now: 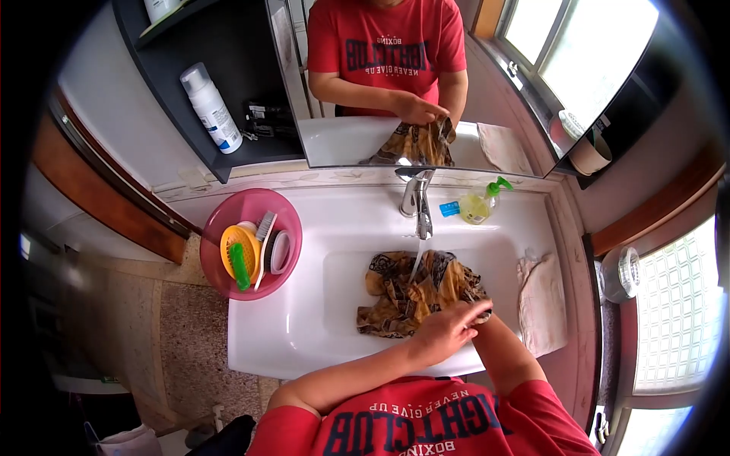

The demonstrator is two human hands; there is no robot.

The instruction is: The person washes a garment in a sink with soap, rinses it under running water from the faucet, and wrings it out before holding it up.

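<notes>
A brown-and-black patterned cloth (426,292) lies bunched and wet in the white sink (304,319), under water running from the chrome faucet (420,205). My left hand (445,332) reaches across to the right, its fingers stretched out over my right wrist at the cloth's edge. It grips nothing that I can see. My right hand (485,316) is at the cloth's right end, its fingers mostly covered by fabric. In the mirror (342,140), part of the cloth hangs lifted from that hand.
A pink basin (213,266) with brushes, a yellow strainer (230,247) and a green-handled item (240,266) rests on the sink's left corner. A soap pump bottle (475,207) and blue packet (450,208) stand behind. A folded towel (542,308) lies on the right rim.
</notes>
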